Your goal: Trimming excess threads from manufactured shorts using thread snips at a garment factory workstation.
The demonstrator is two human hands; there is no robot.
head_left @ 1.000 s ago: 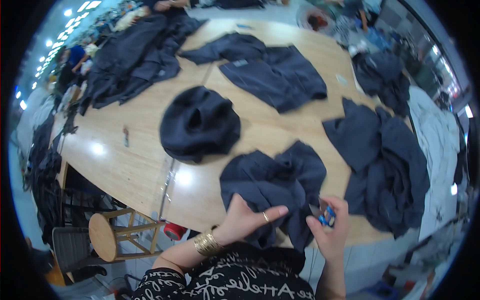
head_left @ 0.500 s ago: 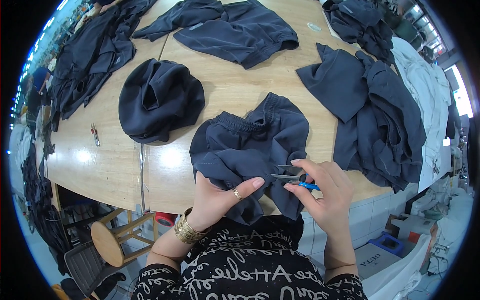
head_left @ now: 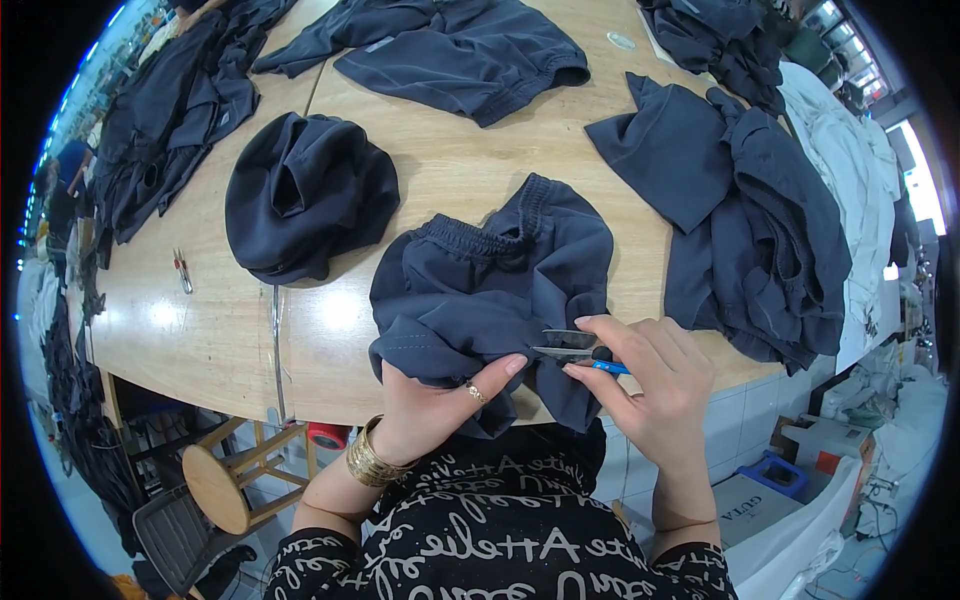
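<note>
Bare table (head_left: 470, 165) runs as a band between the shorts (head_left: 495, 290) under both hands and the spread garment (head_left: 460, 50) beyond; open passage there. Left: rounded bundle (head_left: 305, 195) sits just beside the shorts, narrow gap only. Further left, open wood near the edge, broken only by small snips (head_left: 183, 271). Right: large heap (head_left: 760, 220) lies near the shorts, a thin strip of table between. Far left edge blocked by a long pile (head_left: 170, 110). Below the edge, a stool (head_left: 215, 490).

snips' (head_left: 572, 346) handles hidden in right hand (head_left: 655, 385), left hand's (head_left: 440, 400) fingertips tucked under dark shorts (head_left: 495, 295)
</note>
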